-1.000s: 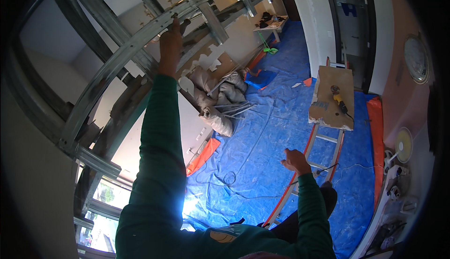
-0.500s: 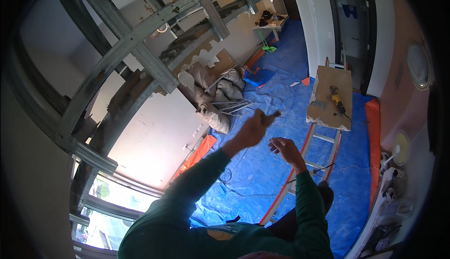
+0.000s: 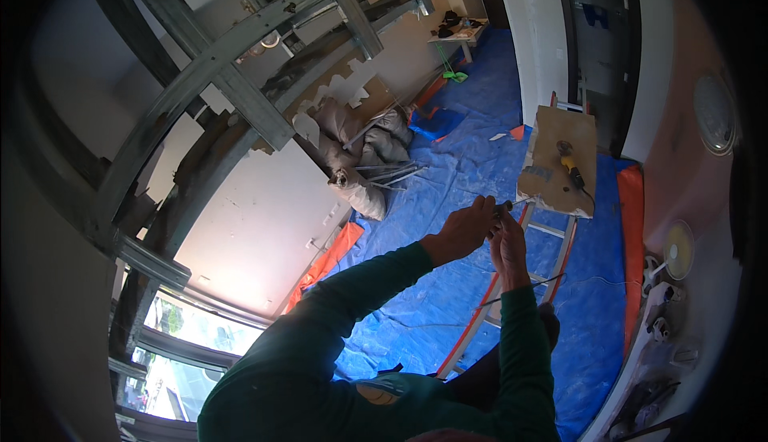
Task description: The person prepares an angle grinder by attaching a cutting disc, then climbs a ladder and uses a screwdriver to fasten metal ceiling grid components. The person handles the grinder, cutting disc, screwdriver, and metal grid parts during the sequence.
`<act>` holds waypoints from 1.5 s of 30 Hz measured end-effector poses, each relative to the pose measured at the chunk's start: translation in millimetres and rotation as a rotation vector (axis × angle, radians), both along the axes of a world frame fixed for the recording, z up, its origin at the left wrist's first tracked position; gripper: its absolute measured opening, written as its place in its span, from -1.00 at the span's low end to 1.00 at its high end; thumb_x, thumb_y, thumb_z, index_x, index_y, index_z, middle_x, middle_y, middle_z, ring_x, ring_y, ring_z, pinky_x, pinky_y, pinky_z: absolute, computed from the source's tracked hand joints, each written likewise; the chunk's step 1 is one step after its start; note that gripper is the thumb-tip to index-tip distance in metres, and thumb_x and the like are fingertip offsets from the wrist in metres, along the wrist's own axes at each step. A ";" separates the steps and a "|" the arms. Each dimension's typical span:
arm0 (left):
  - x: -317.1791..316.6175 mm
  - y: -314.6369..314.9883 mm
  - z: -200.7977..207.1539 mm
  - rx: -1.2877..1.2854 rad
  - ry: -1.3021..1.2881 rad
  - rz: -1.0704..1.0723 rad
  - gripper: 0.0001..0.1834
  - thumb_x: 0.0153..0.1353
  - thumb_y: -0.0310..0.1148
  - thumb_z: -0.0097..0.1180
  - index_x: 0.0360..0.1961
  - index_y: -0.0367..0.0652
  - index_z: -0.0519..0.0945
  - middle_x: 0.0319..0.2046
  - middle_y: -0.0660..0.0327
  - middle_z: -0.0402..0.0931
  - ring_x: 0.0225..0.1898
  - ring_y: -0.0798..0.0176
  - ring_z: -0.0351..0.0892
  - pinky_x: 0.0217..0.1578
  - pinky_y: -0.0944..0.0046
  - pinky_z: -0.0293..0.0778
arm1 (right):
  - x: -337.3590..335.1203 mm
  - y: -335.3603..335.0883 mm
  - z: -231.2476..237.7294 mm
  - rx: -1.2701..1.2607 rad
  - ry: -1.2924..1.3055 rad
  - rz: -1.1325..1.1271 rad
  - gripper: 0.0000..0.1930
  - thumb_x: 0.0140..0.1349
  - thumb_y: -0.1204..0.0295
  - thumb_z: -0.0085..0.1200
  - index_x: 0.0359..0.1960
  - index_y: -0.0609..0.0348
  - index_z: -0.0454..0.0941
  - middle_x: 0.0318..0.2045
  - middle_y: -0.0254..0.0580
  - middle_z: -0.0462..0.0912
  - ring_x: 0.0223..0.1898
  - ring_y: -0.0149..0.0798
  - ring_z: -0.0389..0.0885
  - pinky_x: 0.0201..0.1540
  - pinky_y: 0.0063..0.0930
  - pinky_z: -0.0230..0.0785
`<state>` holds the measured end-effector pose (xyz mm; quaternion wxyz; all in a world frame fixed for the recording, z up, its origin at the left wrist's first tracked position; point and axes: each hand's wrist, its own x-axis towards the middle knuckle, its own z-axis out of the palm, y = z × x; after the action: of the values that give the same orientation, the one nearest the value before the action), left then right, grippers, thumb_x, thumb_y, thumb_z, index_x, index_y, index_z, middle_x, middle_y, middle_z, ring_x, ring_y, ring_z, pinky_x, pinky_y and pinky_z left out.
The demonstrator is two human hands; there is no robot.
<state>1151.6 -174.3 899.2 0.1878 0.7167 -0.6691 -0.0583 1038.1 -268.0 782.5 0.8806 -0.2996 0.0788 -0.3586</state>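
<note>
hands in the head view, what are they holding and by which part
Left hand and right hand meet on a small dark object, pinched at the fingertips; its kind and the exact hold cannot be told.

Steel ceiling frame (image 3: pixel 240 94) close overhead.

Both hands meet out in front over the blue tarp (image 3: pixel 448 202). The left hand (image 3: pixel 464 230) and right hand (image 3: pixel 508 242) are touching, pinching some small dark thing (image 3: pixel 504 206) between the fingertips; too tiny to tell what it is. Just beyond sits a ladder (image 3: pixel 552 238) with a board (image 3: pixel 560 158) on top and a yellow power tool (image 3: pixel 570 162) lying on it. Metal ceiling framing (image 3: pixel 240 94) curves overhead, and grey sacks (image 3: pixel 360 154) are piled by the wall.
</note>
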 end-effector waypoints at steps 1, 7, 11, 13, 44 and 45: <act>3.8 -0.1 2.4 0.035 -0.042 -0.006 -0.63 0.52 -0.27 0.21 0.19 -0.25 0.48 -0.01 -0.11 0.62 -0.03 -0.26 0.79 -0.11 -0.17 0.67 | -0.2 -0.2 3.9 -0.057 -0.044 -0.013 -0.64 0.70 0.07 0.07 0.09 0.07 0.73 0.03 -0.16 0.83 0.19 -0.21 0.72 0.32 -0.11 0.45; 99.6 -46.3 132.1 -0.530 0.159 0.104 -0.62 0.48 -0.30 0.35 0.15 -0.36 0.70 -0.24 0.01 0.79 -0.24 0.07 0.83 -0.22 0.09 0.71 | -5.7 4.9 20.1 -0.015 0.068 -0.162 -0.55 0.73 0.26 -0.10 -0.18 0.40 0.70 -0.30 -0.02 0.77 -0.26 -0.14 0.80 0.01 -0.22 0.61; 196.2 -79.7 278.8 -1.047 0.674 0.254 -0.66 0.50 -0.53 0.21 0.20 -0.54 0.59 -0.14 -0.08 0.78 -0.26 0.11 0.85 -0.27 0.22 0.79 | -9.3 -6.6 16.5 -0.133 0.077 -0.048 -0.60 0.63 0.14 0.06 -0.14 0.27 0.70 -0.17 0.03 0.82 -0.18 -0.09 0.84 0.02 -0.09 0.69; 225.8 -87.2 316.7 -1.248 0.810 0.345 -0.71 0.42 -0.57 0.24 0.11 -0.49 0.62 -0.15 -0.03 0.79 -0.34 0.12 0.81 -0.30 0.20 0.70 | -7.5 -11.6 12.1 -0.157 0.115 -0.056 -0.61 0.63 0.14 0.06 -0.13 0.27 0.70 -0.19 0.01 0.82 -0.23 -0.11 0.83 -0.05 -0.11 0.67; 278.2 -117.8 356.2 -1.434 0.780 0.262 -0.95 0.39 -0.68 0.32 -0.17 -0.50 0.74 -0.30 0.07 0.76 -0.47 0.21 0.72 -0.45 0.24 0.70 | -11.6 -11.7 20.4 -0.282 0.324 -0.094 -0.64 0.64 0.18 0.10 -0.07 0.29 0.69 -0.26 -0.01 0.80 -0.28 -0.16 0.81 -0.12 -0.14 0.69; 278.9 -117.1 355.7 -1.441 0.764 0.254 -0.94 0.38 -0.68 0.33 -0.17 -0.50 0.74 -0.30 0.07 0.76 -0.47 0.21 0.72 -0.45 0.24 0.70 | -11.6 -10.6 21.0 -0.287 0.277 -0.096 -0.65 0.64 0.22 0.07 -0.15 0.32 0.67 -0.32 -0.04 0.76 -0.32 -0.19 0.78 -0.15 -0.20 0.65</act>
<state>1430.6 -291.4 1254.9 0.8213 0.4215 -0.3462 0.1672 1026.5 -278.6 803.5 0.7914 -0.4644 0.1614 -0.3633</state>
